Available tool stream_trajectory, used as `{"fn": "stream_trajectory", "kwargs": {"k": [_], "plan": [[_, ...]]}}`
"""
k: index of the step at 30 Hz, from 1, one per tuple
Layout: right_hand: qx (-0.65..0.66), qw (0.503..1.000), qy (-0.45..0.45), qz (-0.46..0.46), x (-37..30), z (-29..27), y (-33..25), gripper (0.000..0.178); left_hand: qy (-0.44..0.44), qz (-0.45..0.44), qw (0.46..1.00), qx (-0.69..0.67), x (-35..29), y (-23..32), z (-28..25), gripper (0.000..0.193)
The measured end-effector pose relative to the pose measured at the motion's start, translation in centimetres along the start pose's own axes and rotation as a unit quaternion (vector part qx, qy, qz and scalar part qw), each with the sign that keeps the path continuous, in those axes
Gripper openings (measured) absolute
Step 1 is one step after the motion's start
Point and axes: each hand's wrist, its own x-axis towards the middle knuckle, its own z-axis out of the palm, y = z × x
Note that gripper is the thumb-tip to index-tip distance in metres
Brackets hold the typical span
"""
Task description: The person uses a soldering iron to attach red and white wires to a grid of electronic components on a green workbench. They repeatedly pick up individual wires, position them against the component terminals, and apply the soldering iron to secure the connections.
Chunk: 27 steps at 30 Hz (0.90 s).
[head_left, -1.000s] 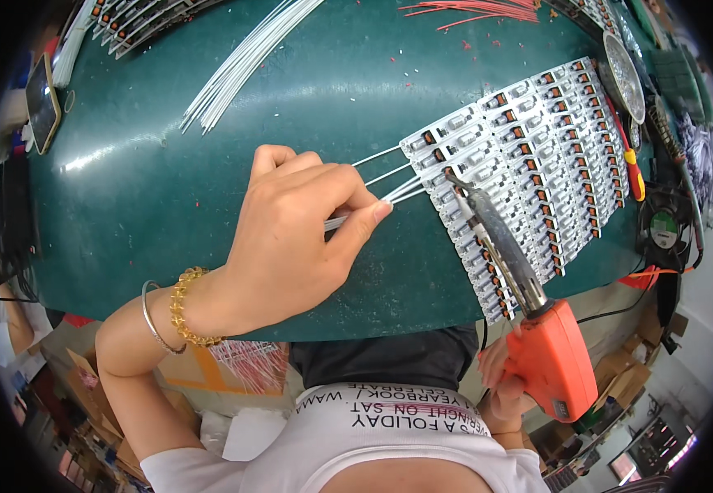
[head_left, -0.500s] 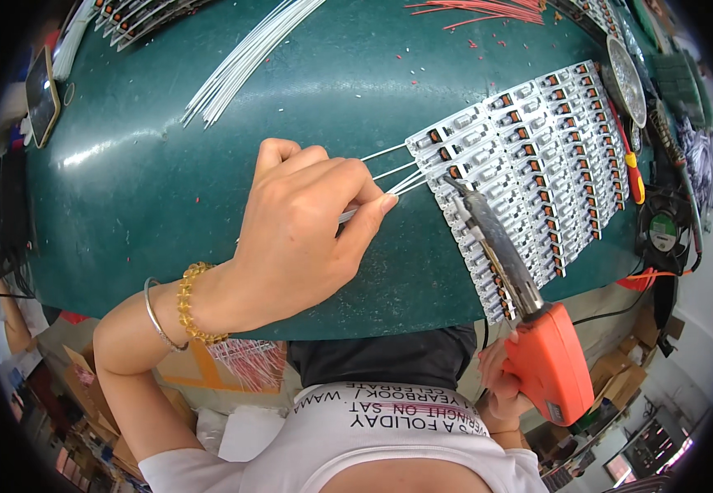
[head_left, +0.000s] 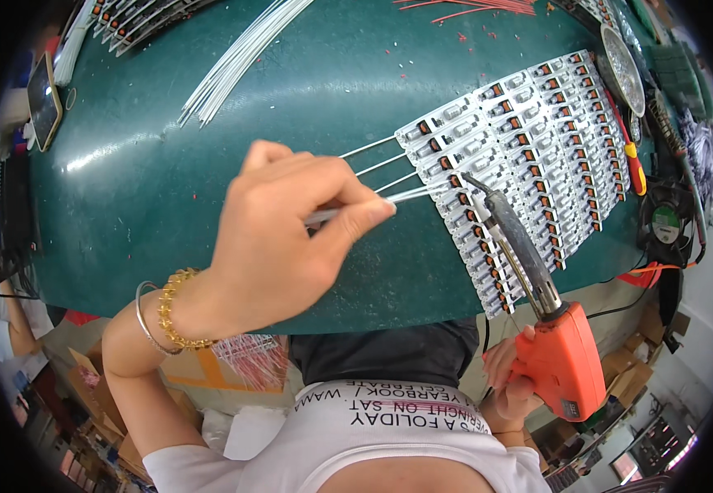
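My left hand [head_left: 286, 230] pinches a thin white wire [head_left: 406, 194] between thumb and fingers, its free end reaching the left edge of a white panel of small circuit boards [head_left: 529, 156] on the green table [head_left: 151, 172]. Three other white wires [head_left: 369, 152] stick out from that panel's left edge. My right hand [head_left: 508, 382] grips an orange soldering gun [head_left: 558, 353] by its handle near the table's front edge. The gun's dark barrel [head_left: 508, 234] points up-left, with its tip over the panel where the held wire ends.
A bundle of loose white wires [head_left: 237, 53] lies at the back of the table. Red wires [head_left: 463, 8] lie at the far edge. A red-handled screwdriver [head_left: 629, 148], a round metal dish [head_left: 623, 70] and a small fan [head_left: 664, 222] sit at right; a phone [head_left: 44, 99] at left.
My left hand has shifted slightly right, bringing the held wire's end up to the panel edge. The soldering gun has stayed almost still.
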Motion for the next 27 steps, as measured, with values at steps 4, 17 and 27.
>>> {"fn": "stream_trajectory", "kwargs": {"k": [4, 17, 27], "plan": [[-0.042, 0.999, 0.000, -0.009, -0.7, -0.8, 1.1, 0.074, -0.014, 0.008, 1.000, 0.013, -0.7, 0.1, 1.3, 0.014], [-0.309, 0.951, 0.032, -0.011, -2.6, -2.5, 3.4, 0.040, -0.013, 0.030, 0.999, 0.041, -0.9, -0.1, 1.6, 0.016], [-0.082, 0.995, -0.006, -0.064, -1.3, -2.0, 2.9, 0.081, -0.013, 0.033, 0.998, 0.054, -1.0, -0.1, 1.6, 0.016]]}}
